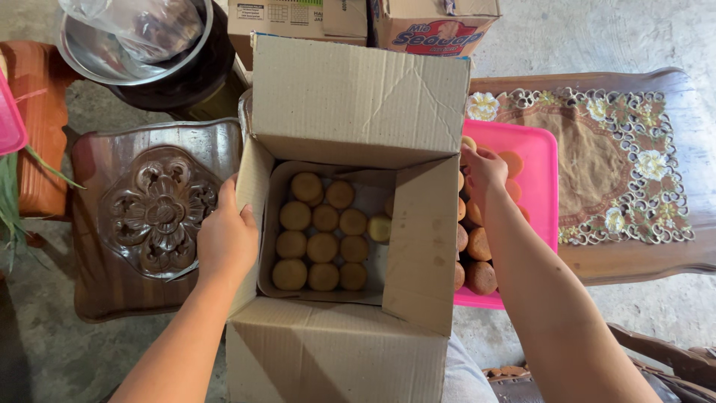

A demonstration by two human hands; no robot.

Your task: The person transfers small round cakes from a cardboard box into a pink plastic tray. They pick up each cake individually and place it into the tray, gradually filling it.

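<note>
Scene: a person bends over an open cardboard box [350, 246], its four flaps standing up, with a layer of round golden-brown cakes [322, 237] laid in rows on a paper liner at the bottom
Left hand: the left hand [226, 240] lies flat against the outside of the box's left flap, fingers together and pressing the card, holding nothing else
Right hand: the right hand [483, 170] reaches over the right flap to a pink tray [541, 160] just beside the box; its fingers curl down among the cakes there, but whether they have closed on one I cannot tell
Tray cakes: more brown cakes [479, 261] crowd the tray's near side, partly hidden behind the box flap and the forearm
Box layer: the rows are not full; bare liner shows on the right, next to one paler cake [379, 228]
Doing it well: by my reading, the left hand should keep the flap spread so the opening stays wide, while the right lifts each cake lightly by its sides and sets it flat in the bare liner, snug beside its neighbours and not on top of them
Surroundings: a carved wooden table [153, 216] to the left, a metal bowl [134, 45] holding a clear plastic bag behind it, a table with an embroidered runner [619, 172] under the tray, more cartons [373, 19] at the back
</note>
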